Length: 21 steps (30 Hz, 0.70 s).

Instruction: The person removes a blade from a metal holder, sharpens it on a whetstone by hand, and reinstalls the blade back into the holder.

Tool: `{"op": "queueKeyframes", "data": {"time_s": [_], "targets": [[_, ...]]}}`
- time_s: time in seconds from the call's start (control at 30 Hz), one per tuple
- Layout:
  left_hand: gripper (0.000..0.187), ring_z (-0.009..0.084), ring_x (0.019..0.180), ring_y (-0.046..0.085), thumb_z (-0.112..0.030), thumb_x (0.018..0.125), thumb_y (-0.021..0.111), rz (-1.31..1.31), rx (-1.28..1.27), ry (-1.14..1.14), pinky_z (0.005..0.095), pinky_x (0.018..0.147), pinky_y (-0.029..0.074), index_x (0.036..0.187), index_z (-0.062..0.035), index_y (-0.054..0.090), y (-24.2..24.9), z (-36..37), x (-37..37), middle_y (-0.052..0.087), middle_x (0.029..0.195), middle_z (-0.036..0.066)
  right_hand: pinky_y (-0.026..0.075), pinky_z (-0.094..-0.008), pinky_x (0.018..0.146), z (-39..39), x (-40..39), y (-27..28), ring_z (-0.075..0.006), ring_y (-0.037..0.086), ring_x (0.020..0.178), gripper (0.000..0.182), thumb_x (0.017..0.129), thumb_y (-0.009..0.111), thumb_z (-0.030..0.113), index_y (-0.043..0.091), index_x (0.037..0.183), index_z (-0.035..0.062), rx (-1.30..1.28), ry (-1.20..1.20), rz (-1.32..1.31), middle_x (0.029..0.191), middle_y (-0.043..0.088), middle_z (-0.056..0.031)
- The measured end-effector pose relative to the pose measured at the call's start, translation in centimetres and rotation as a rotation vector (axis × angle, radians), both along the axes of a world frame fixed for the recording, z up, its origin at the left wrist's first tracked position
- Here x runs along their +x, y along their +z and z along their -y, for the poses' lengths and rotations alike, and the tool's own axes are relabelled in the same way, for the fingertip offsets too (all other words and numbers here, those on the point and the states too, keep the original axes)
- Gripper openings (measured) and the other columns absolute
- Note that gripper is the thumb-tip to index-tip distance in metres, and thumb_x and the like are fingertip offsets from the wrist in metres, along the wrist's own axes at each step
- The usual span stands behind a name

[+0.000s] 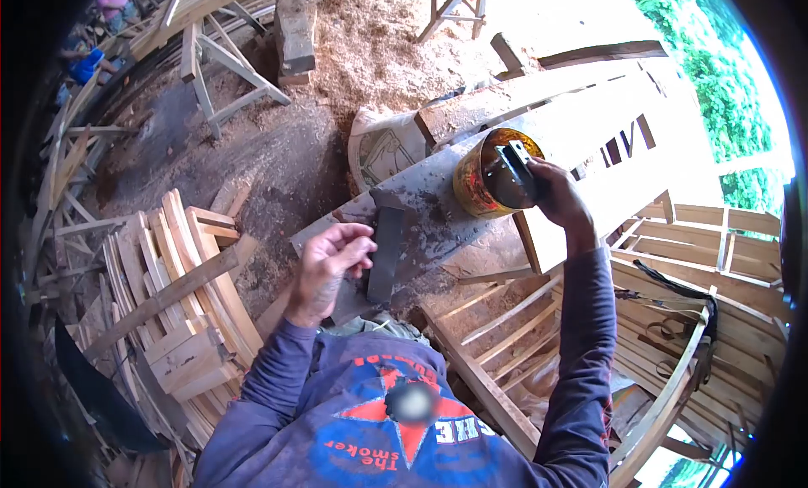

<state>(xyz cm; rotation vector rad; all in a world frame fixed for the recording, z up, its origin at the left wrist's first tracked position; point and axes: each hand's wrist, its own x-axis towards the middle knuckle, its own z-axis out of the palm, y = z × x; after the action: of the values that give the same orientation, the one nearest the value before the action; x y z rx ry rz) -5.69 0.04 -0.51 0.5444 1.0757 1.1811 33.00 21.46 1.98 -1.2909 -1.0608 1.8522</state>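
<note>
My right hand [555,198] grips a dark flat metal piece with a shiny slotted end, which looks like a plane blade [515,164]. It is held over the mouth of a yellow and red tin [480,185]. The tin stands on a grey, wet-stained board [446,236]. My left hand [332,265] hovers beside a dark rectangular sharpening stone [386,252] lying across the board's near end. Its fingers are loosely bent and slightly apart, with nothing visible in them. My right fingers hide part of the metal piece.
Stacked wooden strips [181,278] lie on the left, and a slatted wooden frame [513,328] is at the right. Beside the board sits a pale sack [387,151]. Sawdust [362,34] covers the ground near a trestle [223,76]. Another person [88,63] appears at far left.
</note>
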Motion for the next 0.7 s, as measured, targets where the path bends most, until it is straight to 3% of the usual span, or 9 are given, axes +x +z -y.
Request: {"op": "queueKeyframes", "data": {"time_s": [0.03,0.1,0.17,0.2,0.27,0.33,0.43,0.47,0.7], "targets": [[0.021,0.0099,0.077,0.069,-0.012,0.100,0.071,-0.004,0.005,-0.010,0.0232,0.066,0.052,0.118,0.0000,0.070,0.4,-0.2,0.9,0.075,0.099,0.008,0.062,-0.0293,0.062,1.0,-0.3,0.1,-0.0188,0.073,0.083,0.035,0.103,0.064,0.017,0.063,0.131,-0.0037,0.001,0.092,-0.154,0.113,0.070,-0.0146],[0.023,0.0089,0.080,0.068,-0.013,0.100,0.071,-0.060,0.057,-0.026,0.0221,0.067,0.051,0.119,0.0001,0.069,1.0,-0.6,1.8,0.075,0.100,0.006,0.063,-0.0300,0.068,3.7,-1.9,0.0,-0.0195,0.073,0.093,0.061,0.097,0.068,0.004,0.047,0.154,0.0009,0.296,0.224,0.058,0.125,0.068,-0.0130],[0.022,0.0077,0.081,0.068,-0.013,0.100,0.072,-0.168,0.113,0.016,0.0213,0.068,0.051,0.119,-0.0004,0.069,0.3,-1.0,2.0,0.074,0.100,0.004,0.063,-0.0312,0.072,6.7,-6.2,0.2,-0.0186,0.072,0.098,0.069,0.097,0.069,0.000,0.042,0.160,0.0054,0.169,0.195,-0.087,0.127,0.067,-0.0106],[0.022,0.0070,0.081,0.067,-0.014,0.101,0.072,-0.249,0.144,0.052,0.0209,0.068,0.050,0.119,-0.0007,0.069,-0.7,-1.3,1.9,0.074,0.100,0.003,0.062,-0.0339,0.079,8.3,-8.6,0.1,-0.0220,0.073,0.100,0.064,0.098,0.068,0.003,0.045,0.157,0.0034,0.301,0.229,0.149,0.127,0.068,-0.0140],[0.022,0.0066,0.086,0.067,-0.012,0.101,0.071,-0.530,0.211,0.119,0.0221,0.072,0.053,0.120,-0.0013,0.070,-4.8,-1.9,0.8,0.074,0.102,0.002,0.061,-0.0383,0.086,10.9,-11.9,-4.8,-0.0299,0.073,0.101,0.054,0.095,0.066,0.002,0.053,0.147,0.0010,0.966,0.300,0.581,0.126,0.068,-0.0182],[0.031,0.0179,0.100,0.071,-0.008,0.096,0.073,-0.813,0.309,0.182,0.0314,0.088,0.057,0.125,-0.0013,0.069,-6.8,-2.0,0.1,0.074,0.114,0.008,0.060,-0.0427,0.092,13.4,-14.5,-8.4,-0.0353,0.070,0.110,0.046,0.089,0.066,0.001,0.058,0.134,0.0003,1.137,0.377,0.788,0.127,0.068,-0.0198],[0.060,0.0364,0.135,0.054,-0.009,0.084,0.081,-1.221,0.620,-0.068,0.0456,0.117,0.042,0.140,-0.0032,0.062,-5.8,-0.9,-0.9,0.061,0.144,0.016,0.059,-0.0439,0.094,16.1,-17.0,-11.4,-0.0320,0.064,0.124,0.045,0.087,0.063,0.006,0.059,0.131,0.0002,1.330,0.448,0.869,0.133,0.067,-0.0165],[0.065,0.0354,0.139,0.050,-0.012,0.083,0.082,-1.275,0.627,-0.173,0.0455,0.119,0.039,0.144,-0.0033,0.060,-6.5,-0.5,-1.0,0.058,0.149,0.014,0.059,-0.0439,0.094,16.8,-17.1,-12.8,-0.0320,0.064,0.124,0.045,0.087,0.063,0.006,0.059,0.131,0.0002,1.320,0.443,0.870,0.133,0.067,-0.0165],[0.051,0.0331,0.133,0.054,-0.013,0.087,0.075,-1.417,0.816,-0.447,0.0467,0.111,0.043,0.136,-0.0057,0.065,-12.2,0.5,-0.7,0.061,0.141,0.011,0.055,-0.0457,0.103,21.6,-17.4,-15.8,-0.0352,0.059,0.134,0.048,0.091,0.062,0.009,0.057,0.138,0.0008,1.273,0.458,0.944,0.142,0.062,-0.0186]]}}
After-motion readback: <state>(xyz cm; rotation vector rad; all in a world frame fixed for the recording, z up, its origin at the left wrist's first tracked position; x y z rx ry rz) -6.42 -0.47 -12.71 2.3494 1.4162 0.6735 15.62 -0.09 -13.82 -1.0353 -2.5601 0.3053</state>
